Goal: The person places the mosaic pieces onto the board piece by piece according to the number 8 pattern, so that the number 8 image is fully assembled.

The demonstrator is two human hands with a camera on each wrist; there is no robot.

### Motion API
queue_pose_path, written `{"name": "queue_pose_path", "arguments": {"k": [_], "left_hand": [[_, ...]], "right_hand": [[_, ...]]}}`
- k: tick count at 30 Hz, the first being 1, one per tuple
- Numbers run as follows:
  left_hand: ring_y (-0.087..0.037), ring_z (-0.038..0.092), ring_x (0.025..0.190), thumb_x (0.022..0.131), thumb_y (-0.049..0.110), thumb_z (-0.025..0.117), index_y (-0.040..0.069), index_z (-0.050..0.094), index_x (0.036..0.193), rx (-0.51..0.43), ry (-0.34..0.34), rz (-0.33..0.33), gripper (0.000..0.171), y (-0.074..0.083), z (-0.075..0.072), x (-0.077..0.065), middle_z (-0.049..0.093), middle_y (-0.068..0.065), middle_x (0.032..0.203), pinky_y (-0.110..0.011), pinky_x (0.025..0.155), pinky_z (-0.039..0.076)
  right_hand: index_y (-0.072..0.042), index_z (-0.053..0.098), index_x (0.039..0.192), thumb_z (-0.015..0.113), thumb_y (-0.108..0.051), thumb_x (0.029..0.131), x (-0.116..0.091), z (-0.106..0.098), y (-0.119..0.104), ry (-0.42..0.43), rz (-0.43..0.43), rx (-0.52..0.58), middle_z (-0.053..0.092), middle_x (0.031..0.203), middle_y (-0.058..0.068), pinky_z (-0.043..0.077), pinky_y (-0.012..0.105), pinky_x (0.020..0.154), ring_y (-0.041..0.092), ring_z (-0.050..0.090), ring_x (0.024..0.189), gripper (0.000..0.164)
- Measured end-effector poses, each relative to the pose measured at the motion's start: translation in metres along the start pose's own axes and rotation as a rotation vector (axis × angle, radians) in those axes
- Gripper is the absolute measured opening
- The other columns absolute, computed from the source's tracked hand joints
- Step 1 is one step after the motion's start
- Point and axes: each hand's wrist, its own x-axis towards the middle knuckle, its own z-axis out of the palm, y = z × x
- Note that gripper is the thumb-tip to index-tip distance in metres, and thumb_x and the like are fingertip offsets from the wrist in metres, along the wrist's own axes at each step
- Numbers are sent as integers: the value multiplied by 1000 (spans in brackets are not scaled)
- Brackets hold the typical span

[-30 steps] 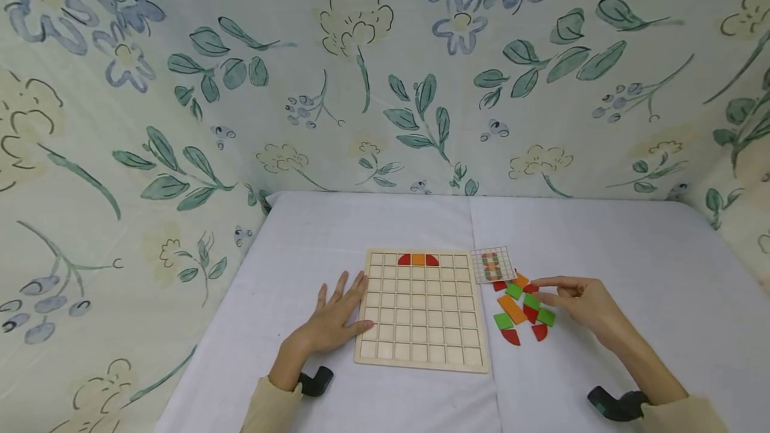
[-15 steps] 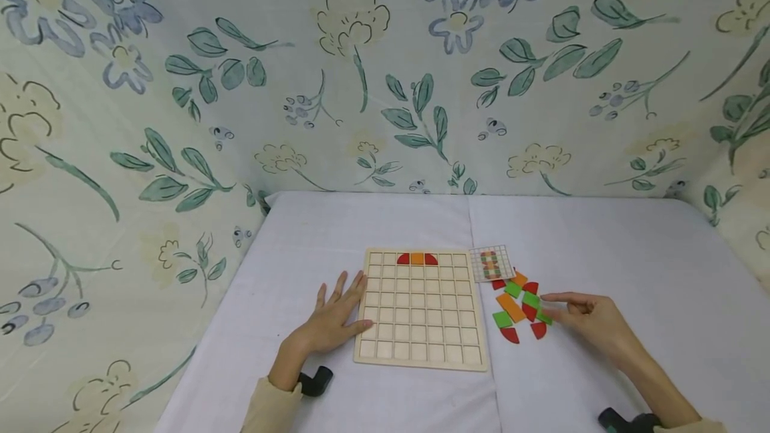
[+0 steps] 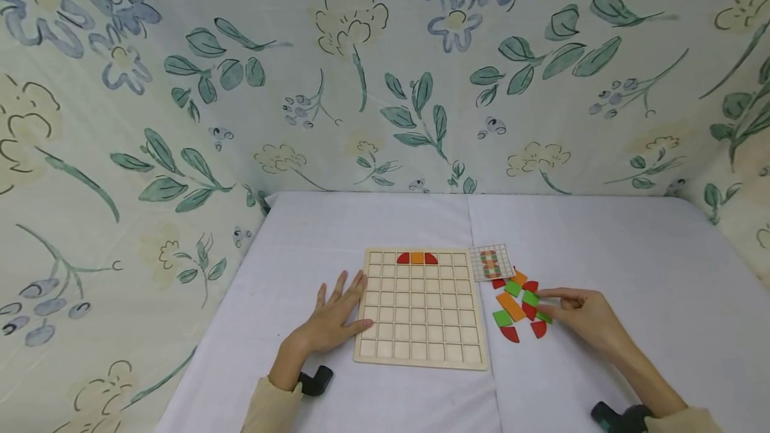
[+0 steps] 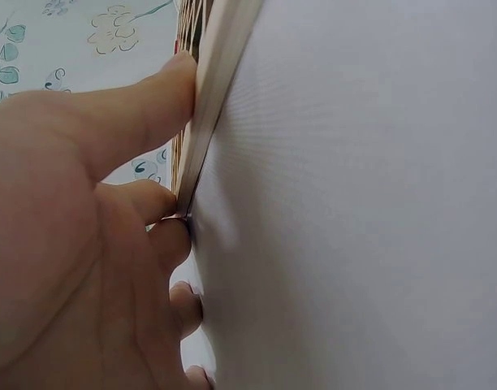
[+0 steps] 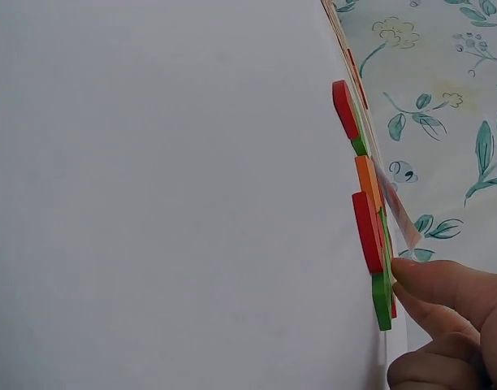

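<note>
My left hand (image 3: 334, 323) lies with fingers spread at the left side of the wooden grid board (image 3: 418, 313). Its thumb rests over the board's edge (image 4: 209, 106); other fingertips reach the side and the cloth. Two red quarter-round tiles (image 3: 403, 258) flank an orange square tile (image 3: 418, 258) in the top row. My right hand (image 3: 586, 319) reaches into the loose tiles right of the board, thumb and forefinger apart. Its fingertips are right at a green square tile (image 3: 531, 299). Another green tile (image 3: 545, 318) lies partly under the thumb.
A gridded pattern card (image 3: 490, 262) lies at the board's upper right corner, above the loose tiles. Among these are an orange oblong tile (image 3: 510, 307) and a red quarter-round (image 3: 509, 335). White cloth (image 3: 361, 219) covers the table; flowered fabric (image 3: 337, 119) hangs behind.
My right hand has moved from the red tile at the pile's upper right down to the green tiles, then slightly left. My left hand stays against the board.
</note>
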Motion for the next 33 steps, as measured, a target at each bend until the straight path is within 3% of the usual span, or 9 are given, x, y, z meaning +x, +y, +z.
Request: {"name": "queue_pose_path", "arguments": {"k": [19, 33], "left_hand": [[-30, -13, 163, 102, 49, 60, 20, 8, 167, -8, -8, 1, 88, -2, 0, 1, 3, 3, 176, -66, 125, -16], [-29, -14, 163, 102, 50, 59, 20, 7, 167, -6, -14, -3, 89, -2, 0, 1, 2, 4, 176, -65, 125, -17]], "right_hand": [[-1, 72, 127, 78, -40, 92, 8, -2, 1, 11, 9, -57, 38, 62, -1, 27, 30, 49, 12, 37, 59, 53], [-1, 71, 128, 82, -40, 89, 5, -1, 0, -11, -3, -37, 36, 60, -2, 28, 30, 50, 11, 35, 58, 57]]}}
